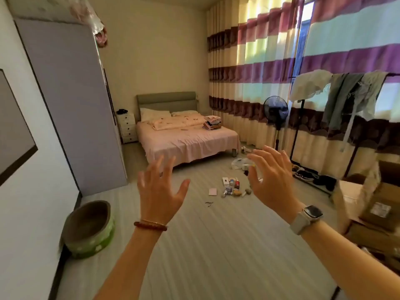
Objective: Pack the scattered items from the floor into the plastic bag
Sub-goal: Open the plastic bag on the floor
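Both hands are up in front of the camera, fingers spread wide, nothing held: left hand point(159, 191) with a bead bracelet, right hand point(271, 178) with a watch, so each grip is wide apart. The scattered items point(232, 187) sit in a little cluster on the floor point(194, 245) past the hands, near the bed point(186, 135). The plastic bag point(240, 163) lies crumpled just beyond them, partly behind the right fingers.

Soft daylight glows through the striped curtains point(270, 68) on the right and a bright gap of window point(303, 35), the room is a bit dim and yellowish, the small things on the floor point(194, 245) look fuzzy, and the edges bend outward.
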`<control>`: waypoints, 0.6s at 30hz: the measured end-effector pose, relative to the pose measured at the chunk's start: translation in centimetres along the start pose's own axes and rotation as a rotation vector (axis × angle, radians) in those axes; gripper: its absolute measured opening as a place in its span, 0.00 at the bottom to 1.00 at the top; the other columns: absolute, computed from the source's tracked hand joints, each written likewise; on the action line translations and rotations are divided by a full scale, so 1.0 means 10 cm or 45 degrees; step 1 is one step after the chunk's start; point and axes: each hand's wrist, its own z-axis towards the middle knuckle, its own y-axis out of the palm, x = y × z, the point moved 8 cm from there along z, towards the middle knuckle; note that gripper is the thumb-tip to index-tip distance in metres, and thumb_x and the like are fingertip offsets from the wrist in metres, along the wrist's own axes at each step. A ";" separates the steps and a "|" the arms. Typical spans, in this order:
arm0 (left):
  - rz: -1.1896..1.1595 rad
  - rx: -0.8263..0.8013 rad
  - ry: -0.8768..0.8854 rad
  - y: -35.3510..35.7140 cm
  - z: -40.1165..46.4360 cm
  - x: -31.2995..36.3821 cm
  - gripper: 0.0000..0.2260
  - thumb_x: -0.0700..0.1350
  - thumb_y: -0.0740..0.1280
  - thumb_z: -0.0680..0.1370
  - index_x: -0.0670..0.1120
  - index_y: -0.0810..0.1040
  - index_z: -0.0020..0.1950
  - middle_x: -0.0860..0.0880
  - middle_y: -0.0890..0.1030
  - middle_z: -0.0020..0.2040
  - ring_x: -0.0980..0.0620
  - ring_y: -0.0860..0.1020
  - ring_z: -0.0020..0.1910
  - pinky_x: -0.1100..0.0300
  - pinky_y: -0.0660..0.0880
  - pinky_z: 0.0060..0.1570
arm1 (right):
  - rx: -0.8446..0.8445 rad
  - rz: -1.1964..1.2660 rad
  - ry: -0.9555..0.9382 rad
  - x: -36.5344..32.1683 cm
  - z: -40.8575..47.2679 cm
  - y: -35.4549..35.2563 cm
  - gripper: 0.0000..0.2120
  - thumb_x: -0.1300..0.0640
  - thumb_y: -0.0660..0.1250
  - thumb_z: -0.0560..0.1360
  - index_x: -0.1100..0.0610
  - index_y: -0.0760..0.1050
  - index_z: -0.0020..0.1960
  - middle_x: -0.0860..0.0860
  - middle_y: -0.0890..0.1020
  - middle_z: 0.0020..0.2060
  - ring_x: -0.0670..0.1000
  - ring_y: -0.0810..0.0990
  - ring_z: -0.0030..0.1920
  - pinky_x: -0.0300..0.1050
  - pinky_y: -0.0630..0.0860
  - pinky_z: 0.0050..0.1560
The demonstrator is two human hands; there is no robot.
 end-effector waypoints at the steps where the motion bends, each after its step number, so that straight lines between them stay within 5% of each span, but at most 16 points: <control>1: -0.036 -0.066 -0.075 0.21 -0.10 -0.12 0.29 0.62 0.56 0.71 0.47 0.67 0.66 0.40 0.71 0.66 0.40 0.70 0.64 0.39 0.67 0.59 | -0.013 0.009 0.008 0.06 -0.10 0.19 0.16 0.53 0.56 0.73 0.57 0.77 0.53 0.56 0.81 0.53 0.59 0.75 0.60 0.65 0.64 0.64; 10: 0.008 -0.589 -0.302 2.30 -0.68 -1.10 0.29 0.60 0.54 0.71 0.42 0.73 0.62 0.42 0.77 0.60 0.43 0.76 0.59 0.45 0.72 0.56 | -0.568 0.237 0.309 1.01 -0.88 2.29 0.15 0.53 0.58 0.75 0.58 0.76 0.58 0.55 0.82 0.51 0.58 0.82 0.48 0.50 0.77 0.43; 18: 0.099 -0.813 -0.508 3.49 0.05 -1.89 0.21 0.49 0.65 0.75 0.43 0.70 0.66 0.43 0.74 0.63 0.43 0.72 0.63 0.47 0.68 0.60 | -1.010 0.263 0.460 1.54 -0.44 4.02 0.14 0.54 0.59 0.77 0.55 0.73 0.61 0.52 0.79 0.57 0.56 0.74 0.61 0.51 0.66 0.62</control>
